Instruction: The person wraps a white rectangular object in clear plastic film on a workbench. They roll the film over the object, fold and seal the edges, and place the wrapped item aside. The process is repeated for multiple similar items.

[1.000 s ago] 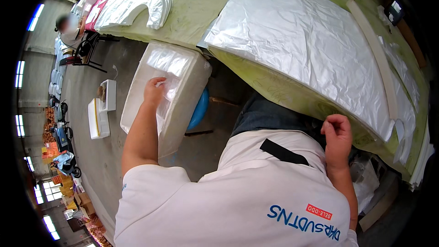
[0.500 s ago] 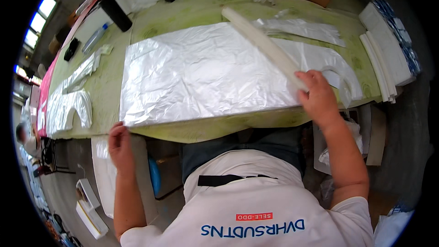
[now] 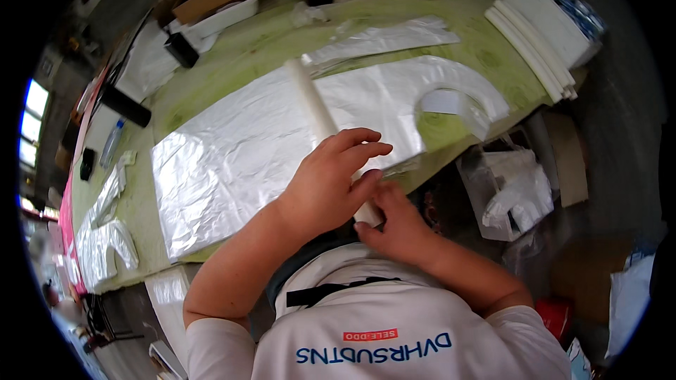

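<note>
A long off-white tube (image 3: 315, 102) lies slantwise across a large sheet of shiny whitish plastic (image 3: 232, 155) on the table. My right hand (image 3: 401, 222) is closed round the tube's near end, at the table's front edge. Over the tube's lower part reaches my left hand (image 3: 331, 176), its fingers spread apart and its thumb close to my right hand. Whether the left palm touches the tube is hidden. To the right of the tube, the plastic has a rounded cutout with a curved strip (image 3: 486, 102) round it.
A narrow plastic piece (image 3: 394, 39) lies behind. Several pale rolled strips (image 3: 528, 49) rest by a white box (image 3: 535, 0) at right. Left stand a black cylinder (image 3: 127, 105), a bottle (image 3: 111, 144) and cut plastic (image 3: 105, 246). A bin of plastic scraps (image 3: 507, 190) is below the table edge.
My left hand has left the sheet's near left corner and crossed over to the tube. My right hand has drawn the tube's near end toward me. The view has swung right.
</note>
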Demonstrator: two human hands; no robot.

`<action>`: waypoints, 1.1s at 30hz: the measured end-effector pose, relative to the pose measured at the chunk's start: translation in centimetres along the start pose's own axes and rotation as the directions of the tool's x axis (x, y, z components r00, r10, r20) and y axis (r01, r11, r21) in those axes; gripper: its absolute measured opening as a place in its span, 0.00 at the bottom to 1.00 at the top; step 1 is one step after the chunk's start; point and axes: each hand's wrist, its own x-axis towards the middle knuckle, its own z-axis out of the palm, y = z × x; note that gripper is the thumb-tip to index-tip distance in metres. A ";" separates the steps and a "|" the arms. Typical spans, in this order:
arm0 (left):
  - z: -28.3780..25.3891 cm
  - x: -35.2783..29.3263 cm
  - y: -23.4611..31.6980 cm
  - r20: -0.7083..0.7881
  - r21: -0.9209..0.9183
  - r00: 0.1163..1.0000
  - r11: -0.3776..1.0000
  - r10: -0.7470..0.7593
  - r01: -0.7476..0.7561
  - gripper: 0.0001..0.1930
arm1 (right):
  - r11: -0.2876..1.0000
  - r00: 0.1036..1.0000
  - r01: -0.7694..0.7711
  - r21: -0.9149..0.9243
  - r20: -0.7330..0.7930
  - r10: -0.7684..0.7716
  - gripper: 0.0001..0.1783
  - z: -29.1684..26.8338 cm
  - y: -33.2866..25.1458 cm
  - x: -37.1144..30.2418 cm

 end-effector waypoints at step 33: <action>1.1 8.8 -3.4 0.203 0.125 0.859 0.883 -0.469 0.452 0.19 | 0.658 0.887 -0.140 -0.740 -0.389 -0.249 0.41 -12.2 9.9 17.5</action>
